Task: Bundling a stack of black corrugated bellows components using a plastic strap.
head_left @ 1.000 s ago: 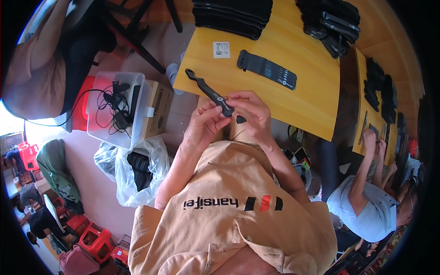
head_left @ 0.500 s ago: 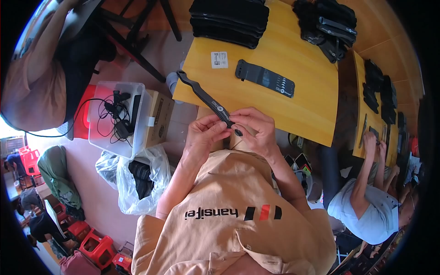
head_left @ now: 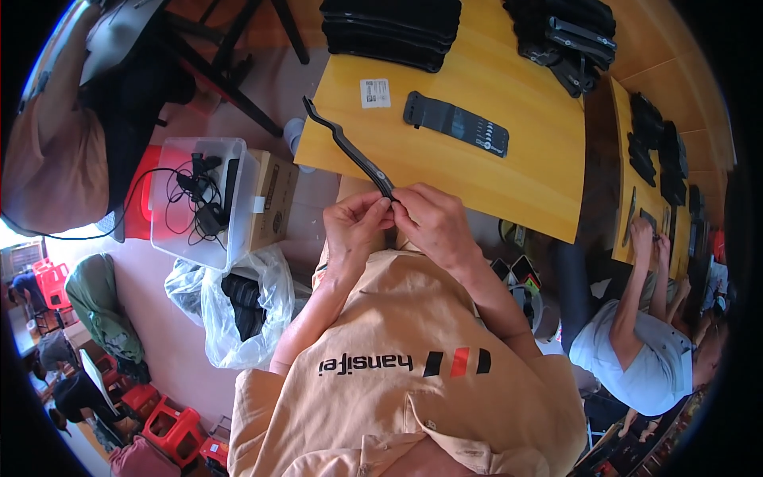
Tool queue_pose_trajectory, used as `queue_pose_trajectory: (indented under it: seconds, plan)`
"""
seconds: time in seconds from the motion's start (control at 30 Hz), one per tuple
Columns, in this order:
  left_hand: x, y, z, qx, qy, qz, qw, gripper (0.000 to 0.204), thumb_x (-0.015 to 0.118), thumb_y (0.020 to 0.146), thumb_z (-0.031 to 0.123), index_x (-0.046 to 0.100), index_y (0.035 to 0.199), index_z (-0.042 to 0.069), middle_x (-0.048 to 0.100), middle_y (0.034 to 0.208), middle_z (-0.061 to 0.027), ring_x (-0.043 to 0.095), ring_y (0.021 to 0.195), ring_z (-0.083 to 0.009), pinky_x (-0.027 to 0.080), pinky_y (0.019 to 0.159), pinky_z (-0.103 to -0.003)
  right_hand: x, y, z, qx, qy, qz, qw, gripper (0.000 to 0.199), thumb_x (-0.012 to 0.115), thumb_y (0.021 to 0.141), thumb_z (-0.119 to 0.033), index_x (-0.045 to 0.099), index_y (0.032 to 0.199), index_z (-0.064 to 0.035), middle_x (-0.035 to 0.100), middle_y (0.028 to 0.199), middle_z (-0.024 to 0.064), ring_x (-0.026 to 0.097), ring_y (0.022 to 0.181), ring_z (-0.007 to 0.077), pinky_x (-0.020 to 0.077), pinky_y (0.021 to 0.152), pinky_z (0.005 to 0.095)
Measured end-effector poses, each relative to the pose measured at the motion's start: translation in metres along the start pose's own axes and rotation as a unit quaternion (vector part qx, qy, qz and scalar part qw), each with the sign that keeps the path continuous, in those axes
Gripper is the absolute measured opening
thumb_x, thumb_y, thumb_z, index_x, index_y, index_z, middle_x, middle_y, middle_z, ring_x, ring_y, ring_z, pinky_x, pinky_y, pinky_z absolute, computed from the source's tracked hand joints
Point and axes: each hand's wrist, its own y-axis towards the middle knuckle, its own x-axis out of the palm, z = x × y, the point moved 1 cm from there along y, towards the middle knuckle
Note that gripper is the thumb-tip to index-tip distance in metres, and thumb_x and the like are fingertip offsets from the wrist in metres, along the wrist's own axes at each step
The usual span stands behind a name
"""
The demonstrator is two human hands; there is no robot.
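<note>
Between my two hands is the near end of a narrow black strap (head_left: 355,153) with a small pale mark on it. Its far end sticks up and to the left, over the table's front-left corner. My left hand (head_left: 355,228) pinches the strap's end with thumb and forefinger. My right hand (head_left: 435,222) grips the same end from the other side, and its fingers hide the tip. On the yellow table (head_left: 350,127) lies a wider flat black band (head_left: 455,123) with pale printing. A white square label (head_left: 375,93) lies left of it.
Stacked black pieces (head_left: 389,36) stand at the table's back left, and black straps (head_left: 564,40) lie at the back right. On my left are a clear plastic bin (head_left: 171,230) with cables and a plastic bag (head_left: 214,318) of black items. Another person (head_left: 628,350) works at a table on the right.
Both hands have drawn closer together at the strap's end. The strap has turned more edge-on, and its dark end by my right thumb is now covered.
</note>
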Motion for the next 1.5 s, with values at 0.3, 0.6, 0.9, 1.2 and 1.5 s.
queue_pose_trajectory:
  seconds: [0.3,0.6,0.9,1.2,1.5]
  plan:
    - [0.0,-0.001,-0.012,0.052,0.048,0.054,0.996,0.011,0.058,0.085,0.001,0.062,0.091,-0.007,0.064,0.078,-0.0069,0.061,0.068,-0.0092,0.053,0.061,-0.022,0.024,-0.008,0.001,-0.006,-0.04,0.035,0.999,0.01,0.062,0.071,-0.003,0.056,0.079,-0.0021,0.056,0.074,0.01,0.059,0.068,0.0264,0.0486,0.058,0.0358]
    - [-0.003,0.011,-0.018,0.061,0.035,0.057,0.996,0.012,0.061,0.085,0.006,0.061,0.087,-0.006,0.064,0.076,-0.0066,0.06,0.065,-0.0095,0.051,0.059,-0.022,0.033,0.001,0.013,0.028,0.032,0.091,0.995,0.013,0.063,0.067,0.005,0.061,0.08,0.0011,0.059,0.069,0.0121,0.06,0.06,0.0259,0.0484,0.053,0.0327]
    - [-0.02,0.022,-0.012,-0.021,0.149,-0.037,0.988,0.034,0.054,0.091,0.028,0.059,0.08,-0.004,0.063,0.069,-0.009,0.061,0.061,-0.0123,0.051,0.056,-0.023,0.03,0.0,0.008,0.073,0.117,0.071,0.988,0.013,0.062,0.071,0.004,0.062,0.084,0.0017,0.059,0.07,0.0116,0.059,0.06,0.0221,0.0486,0.055,0.029]
    - [-0.019,0.02,-0.012,0.01,0.24,-0.032,0.97,0.032,0.051,0.092,0.025,0.059,0.079,-0.003,0.059,0.058,-0.0075,0.059,0.052,-0.0125,0.047,0.048,-0.025,0.036,-0.001,0.008,0.117,0.142,0.055,0.981,0.004,0.058,0.069,0.001,0.058,0.073,0.0007,0.058,0.067,0.014,0.059,0.061,0.0292,0.0469,0.056,0.0356]
    - [-0.018,0.017,-0.007,0.04,0.238,-0.039,0.97,0.03,0.051,0.092,0.021,0.056,0.072,-0.002,0.052,0.054,-0.003,0.05,0.047,-0.0079,0.041,0.043,-0.022,0.036,0.001,0.009,0.116,0.145,0.054,0.981,0.007,0.059,0.067,0.001,0.06,0.074,0.0007,0.058,0.068,0.0148,0.058,0.06,0.0292,0.0468,0.055,0.034]
